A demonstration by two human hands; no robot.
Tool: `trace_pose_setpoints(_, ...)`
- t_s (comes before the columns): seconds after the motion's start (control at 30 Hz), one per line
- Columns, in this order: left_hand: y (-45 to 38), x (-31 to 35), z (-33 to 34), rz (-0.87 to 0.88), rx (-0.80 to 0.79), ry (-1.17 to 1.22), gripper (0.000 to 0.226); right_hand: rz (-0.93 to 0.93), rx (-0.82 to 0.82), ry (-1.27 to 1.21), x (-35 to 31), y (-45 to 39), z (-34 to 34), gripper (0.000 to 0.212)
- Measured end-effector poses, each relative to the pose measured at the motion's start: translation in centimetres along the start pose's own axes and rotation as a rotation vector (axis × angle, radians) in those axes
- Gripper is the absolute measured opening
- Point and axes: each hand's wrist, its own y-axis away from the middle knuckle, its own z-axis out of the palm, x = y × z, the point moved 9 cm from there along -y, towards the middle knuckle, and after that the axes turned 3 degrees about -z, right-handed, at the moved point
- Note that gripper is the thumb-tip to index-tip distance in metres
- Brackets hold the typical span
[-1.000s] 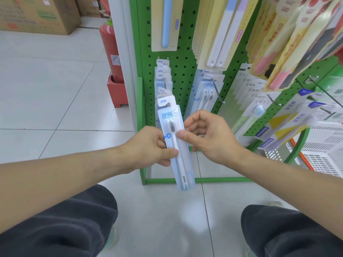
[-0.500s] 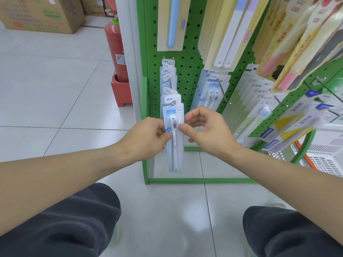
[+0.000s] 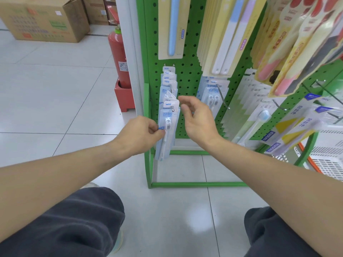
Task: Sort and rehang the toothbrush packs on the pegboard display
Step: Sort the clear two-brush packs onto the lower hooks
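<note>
The green pegboard [image 3: 187, 58] is seen well stocked, above a pale tiled floor [image 3: 55, 101]. A fire extinguisher [image 3: 118, 56] is parked alongside. The front toothbrush pack [image 3: 168, 130] appears threaded on its hook; other rows are judged unsorted. It is pinched by the left hand [image 3: 143, 134]; the right hand [image 3: 196, 119] is held loose, empty.

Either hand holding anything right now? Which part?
Left hand pinches the front toothbrush pack at its left edge, about mid-height. Right hand holds nothing, fingers loose beside the pack.
</note>
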Motion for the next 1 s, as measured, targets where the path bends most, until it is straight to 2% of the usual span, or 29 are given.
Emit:
trace_pose_setpoints(0.17, 0.1, 0.2, -0.8, 0.038, 0.084, -0.058, 0.027, 0.036, -0.038, -0.067, 1.3, -0.8, 1.4, 0.031)
trace_pose_setpoints(0.3, 0.4, 0.2, -0.9, 0.065, 0.120, -0.067, 0.024, 0.066, -0.022, -0.012, 1.7, -1.4, 1.1, 0.004)
trace_pose_setpoints(0.33, 0.5, 0.3, -0.9, 0.067, 0.123, -0.064, 0.024, 0.071, -0.010, 0.004, 1.7, -1.5, 1.0, 0.003)
trace_pose_setpoints(0.67, 0.4, 0.4, -0.4, 0.071, 0.114, -0.024, 0.022, 0.022, 0.109, 0.104, 0.6, -0.6, -1.5, 0.007)
trace_pose_setpoints(1.0, 0.3, 0.8, -0.4, 0.068, 0.114, -0.060, 0.033, 0.081, 0.060, 0.305, 1.0, 1.8, -3.3, 0.009)
